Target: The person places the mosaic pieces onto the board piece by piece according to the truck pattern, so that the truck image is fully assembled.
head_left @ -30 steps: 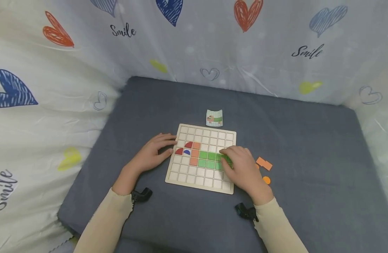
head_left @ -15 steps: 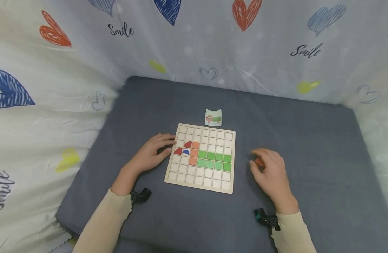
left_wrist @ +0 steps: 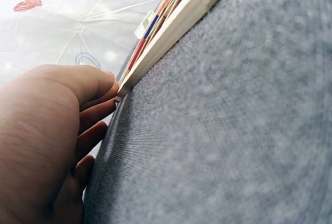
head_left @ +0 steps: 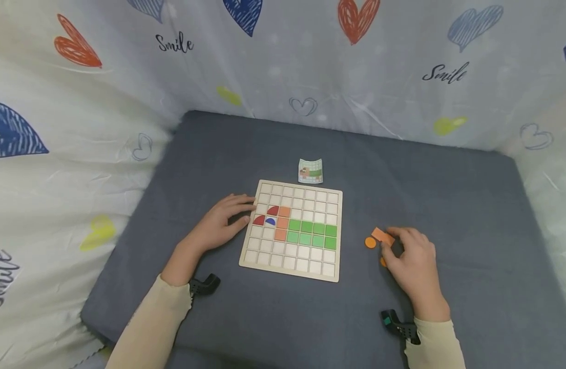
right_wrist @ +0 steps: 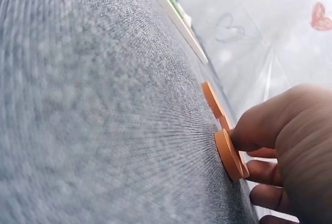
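My left hand [head_left: 223,220] rests at the left edge of a wooden grid board [head_left: 306,254], fingertips against its rim. Set in the board are red quarter-circle tiles [head_left: 273,210], a blue half-circle tile [head_left: 270,221], a column of salmon square tiles [head_left: 281,223] and two rows of green square tiles [head_left: 305,239]. To the right of the board, my right hand [head_left: 414,259] pinches an orange square tile [head_left: 389,239] between thumb and forefinger. Another orange square tile [head_left: 378,233] lies against it. A round orange tile [right_wrist: 227,154] sits by my thumb, partly hidden in the head view.
A second round orange tile [head_left: 370,242] lies between the right hand and the board. Beyond the board is a small curled picture card [head_left: 310,171]. A grey cloth [head_left: 467,220] covers the table, and a printed curtain [head_left: 379,92] hangs behind it.
My right hand has left the green tiles on the board, moved right to the loose orange pieces and uncovered the green rows. My left hand stays at the board's edge.
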### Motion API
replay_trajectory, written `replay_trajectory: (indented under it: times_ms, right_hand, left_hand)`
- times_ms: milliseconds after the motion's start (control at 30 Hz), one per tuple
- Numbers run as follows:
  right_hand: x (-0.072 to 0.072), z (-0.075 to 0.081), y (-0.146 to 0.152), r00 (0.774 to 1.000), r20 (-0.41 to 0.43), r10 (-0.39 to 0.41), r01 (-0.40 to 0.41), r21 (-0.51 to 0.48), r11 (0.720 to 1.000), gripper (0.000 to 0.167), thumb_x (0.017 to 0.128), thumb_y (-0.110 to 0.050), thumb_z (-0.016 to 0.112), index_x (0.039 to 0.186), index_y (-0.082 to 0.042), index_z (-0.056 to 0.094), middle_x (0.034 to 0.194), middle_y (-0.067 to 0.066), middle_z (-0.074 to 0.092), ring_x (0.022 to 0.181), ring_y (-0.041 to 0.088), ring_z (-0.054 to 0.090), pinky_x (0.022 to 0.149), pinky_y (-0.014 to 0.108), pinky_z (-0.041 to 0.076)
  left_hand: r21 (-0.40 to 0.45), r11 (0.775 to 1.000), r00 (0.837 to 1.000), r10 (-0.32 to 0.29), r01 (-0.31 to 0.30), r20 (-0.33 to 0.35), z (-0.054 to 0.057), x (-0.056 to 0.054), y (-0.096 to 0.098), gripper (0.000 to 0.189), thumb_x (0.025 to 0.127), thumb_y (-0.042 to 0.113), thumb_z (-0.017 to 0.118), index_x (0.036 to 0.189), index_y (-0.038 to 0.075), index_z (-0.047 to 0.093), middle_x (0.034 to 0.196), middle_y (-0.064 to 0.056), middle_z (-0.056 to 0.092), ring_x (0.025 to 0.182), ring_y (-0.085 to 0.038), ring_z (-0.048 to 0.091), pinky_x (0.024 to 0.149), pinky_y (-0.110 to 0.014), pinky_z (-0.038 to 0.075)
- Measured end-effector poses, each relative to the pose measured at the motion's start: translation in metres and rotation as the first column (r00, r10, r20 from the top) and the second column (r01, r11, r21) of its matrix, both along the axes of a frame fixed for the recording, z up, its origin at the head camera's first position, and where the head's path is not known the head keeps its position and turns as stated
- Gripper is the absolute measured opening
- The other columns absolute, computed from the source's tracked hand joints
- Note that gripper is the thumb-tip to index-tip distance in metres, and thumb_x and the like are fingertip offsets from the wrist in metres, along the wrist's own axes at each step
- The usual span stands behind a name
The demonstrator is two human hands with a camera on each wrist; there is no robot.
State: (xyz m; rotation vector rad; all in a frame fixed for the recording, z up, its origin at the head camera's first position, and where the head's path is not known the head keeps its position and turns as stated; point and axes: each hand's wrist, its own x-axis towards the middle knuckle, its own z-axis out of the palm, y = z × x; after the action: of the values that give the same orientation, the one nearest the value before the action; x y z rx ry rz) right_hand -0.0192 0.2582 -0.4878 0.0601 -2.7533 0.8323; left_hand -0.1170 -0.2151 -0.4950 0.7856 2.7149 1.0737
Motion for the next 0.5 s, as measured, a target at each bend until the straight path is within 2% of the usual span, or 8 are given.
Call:
replay_trajectory:
  times_ms: [167, 500]
  right_hand:
    - [0.0014, -0.0015, 0.0004, 0.999, 0.026, -0.035, 0.035, 0.010, 0.999, 0.030, 0.093, -0.003, 0.080, 0.122, 0.001, 0.078, 0.114, 0.021, 0.070, 0.092, 0.036, 0.058, 0.080, 0.052, 0.038]
    - [-0.0010, -0.0045, 0.0027, 1.000, -0.002, -0.031, 0.031, -0.020, 0.999, 0.024, 0.093, -0.002, 0.080, 0.117, 0.003, 0.079, 0.107, 0.020, 0.070, 0.090, 0.033, 0.058, 0.077, 0.046, 0.036]
  left_hand:
    - [-0.005, 1.000, 1.000, 0.001, -0.001, 0.016, -0.0005, 0.0004, 0.0000, 0.041, 0.111, 0.027, 0.069, 0.150, 0.012, 0.069, 0.164, -0.006, 0.054, 0.160, -0.031, 0.038, 0.139, -0.047, 0.018]
    - [-0.007, 1.000, 1.000, 0.006, -0.005, 0.008, -0.0001, 0.0003, -0.0005, 0.041, 0.111, 0.026, 0.070, 0.150, 0.012, 0.069, 0.164, -0.007, 0.054, 0.160, -0.031, 0.038, 0.139, -0.047, 0.018]
